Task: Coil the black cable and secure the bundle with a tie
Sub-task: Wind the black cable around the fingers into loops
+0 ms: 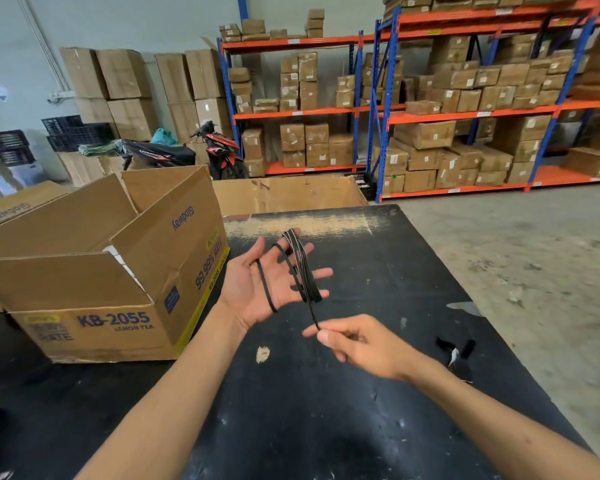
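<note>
My left hand (257, 285) is held palm up above the black table, fingers spread. The black cable (303, 268) is wound in several loops around its fingers, and one strand crosses the palm toward the wrist. A short stretch of cable runs down from the coil to my right hand (355, 342), which pinches the cable's end between thumb and forefinger just below the left hand. A small black tie (456, 348) with a pale tag lies on the table to the right of my right hand.
An open cardboard box (125, 282) marked KB-2055 stands on the black table (309, 410) at the left, close to my left forearm. A flattened carton (288, 195) lies behind the table. Racks of boxes and a parked motorbike (201, 154) fill the background.
</note>
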A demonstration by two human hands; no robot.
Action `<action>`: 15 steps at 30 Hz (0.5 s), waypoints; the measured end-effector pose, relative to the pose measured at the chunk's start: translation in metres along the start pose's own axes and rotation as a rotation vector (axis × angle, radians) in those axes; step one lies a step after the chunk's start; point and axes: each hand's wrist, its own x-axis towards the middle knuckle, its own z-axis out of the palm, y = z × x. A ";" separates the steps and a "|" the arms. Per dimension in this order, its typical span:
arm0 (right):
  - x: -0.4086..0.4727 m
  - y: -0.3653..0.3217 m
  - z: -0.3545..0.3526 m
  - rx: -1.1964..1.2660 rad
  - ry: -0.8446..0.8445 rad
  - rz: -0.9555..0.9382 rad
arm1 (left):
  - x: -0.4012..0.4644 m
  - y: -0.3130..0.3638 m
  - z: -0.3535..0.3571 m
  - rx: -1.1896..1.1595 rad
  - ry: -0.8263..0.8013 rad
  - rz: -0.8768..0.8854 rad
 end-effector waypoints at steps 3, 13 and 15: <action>0.005 0.011 -0.008 -0.033 0.023 0.026 | -0.005 -0.006 0.011 0.012 -0.130 -0.093; 0.029 -0.007 -0.082 -0.329 0.151 0.093 | -0.016 -0.025 0.013 0.155 -0.317 -0.406; 0.033 -0.019 -0.091 -0.352 0.169 0.063 | -0.015 -0.028 0.009 0.209 -0.329 -0.425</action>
